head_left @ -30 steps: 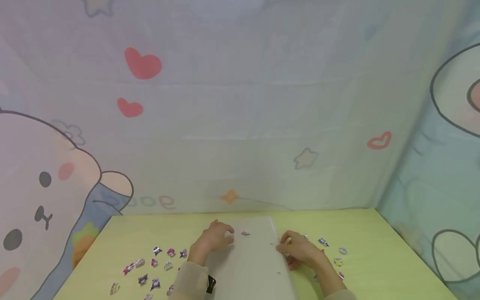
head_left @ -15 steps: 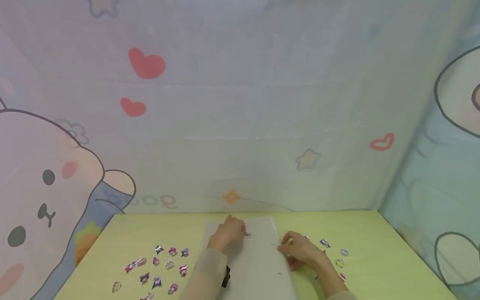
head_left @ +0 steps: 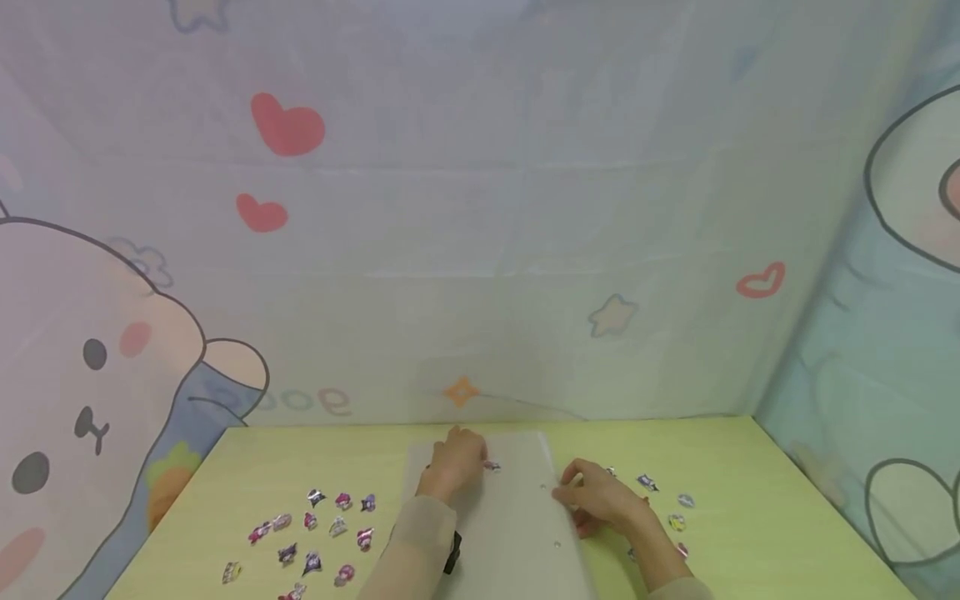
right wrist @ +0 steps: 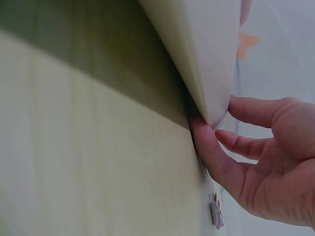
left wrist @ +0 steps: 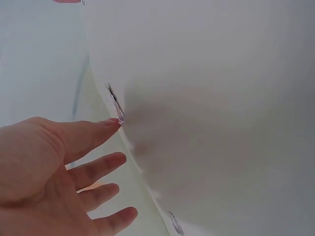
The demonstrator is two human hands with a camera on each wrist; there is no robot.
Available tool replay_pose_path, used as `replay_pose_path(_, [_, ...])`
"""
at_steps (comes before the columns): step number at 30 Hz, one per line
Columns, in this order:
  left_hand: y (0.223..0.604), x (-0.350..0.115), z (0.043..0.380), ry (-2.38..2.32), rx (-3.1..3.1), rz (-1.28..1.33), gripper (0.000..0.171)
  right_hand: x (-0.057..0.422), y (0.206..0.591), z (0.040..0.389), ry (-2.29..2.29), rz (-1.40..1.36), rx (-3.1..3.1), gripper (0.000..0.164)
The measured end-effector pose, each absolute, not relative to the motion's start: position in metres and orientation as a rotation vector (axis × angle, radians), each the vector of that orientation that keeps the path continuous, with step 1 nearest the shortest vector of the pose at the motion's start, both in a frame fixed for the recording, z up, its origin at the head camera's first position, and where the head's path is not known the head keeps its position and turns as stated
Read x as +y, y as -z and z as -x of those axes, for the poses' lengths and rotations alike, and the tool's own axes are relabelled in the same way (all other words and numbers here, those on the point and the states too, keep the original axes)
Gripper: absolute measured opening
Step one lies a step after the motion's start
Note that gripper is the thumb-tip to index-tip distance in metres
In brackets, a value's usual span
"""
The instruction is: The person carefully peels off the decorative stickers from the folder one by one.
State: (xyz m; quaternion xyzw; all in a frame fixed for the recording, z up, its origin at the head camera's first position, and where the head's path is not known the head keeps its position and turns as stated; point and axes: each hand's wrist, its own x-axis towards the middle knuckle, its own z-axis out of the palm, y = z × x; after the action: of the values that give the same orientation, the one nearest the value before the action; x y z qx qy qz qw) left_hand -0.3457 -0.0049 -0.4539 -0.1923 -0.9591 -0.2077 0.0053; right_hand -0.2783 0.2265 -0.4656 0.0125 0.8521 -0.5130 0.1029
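Observation:
A long white sheet [head_left: 510, 533] extends across the middle of the yellow table. Near its far end lies a small shiny sticker [head_left: 492, 467], seen edge-on as a sticker [left wrist: 116, 104] in the left wrist view. My left hand [head_left: 454, 462] has thumb and forefinger tips together at that sticker's end, the forefinger mostly hidden behind the thumb. Its other fingers [left wrist: 101, 169] stay spread. On the right, my right hand [head_left: 596, 496] pinches the sheet's side edge, with one finger under it in the right wrist view, where the sheet [right wrist: 216, 54] stands raised off the tabletop.
Several shiny stickers [head_left: 312, 563] are scattered on the table's left part, and more stickers [head_left: 677, 522] to the right. Two small clear dots [head_left: 557, 544] show along the sheet's right side. A printed curtain [head_left: 480, 250] hangs behind the table [head_left: 780, 517].
My left hand has come right, from beside the sticker to its near end, its thumb and forefinger closing together. The right hand keeps its place at the sheet's edge.

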Motion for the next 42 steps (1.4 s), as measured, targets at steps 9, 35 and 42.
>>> replay_pose_path(9, [0.454, -0.002, 0.347, 0.684, -2.991, 0.582, 0.006, 0.226, 0.465, 0.278, 1.518, -0.030, 2.505, 0.024])
replay_pose_path(35, [0.446, 0.005, 0.341, 0.587, -2.923, 0.638, 0.032, 0.228, 0.465, 0.280, 1.500, -0.049, 2.510, 0.023])
replay_pose_path(42, [0.437, -0.008, 0.337, 0.582, -2.911, 0.642, 0.021, 0.232, 0.465, 0.281, 1.507, -0.036, 2.520, 0.024])
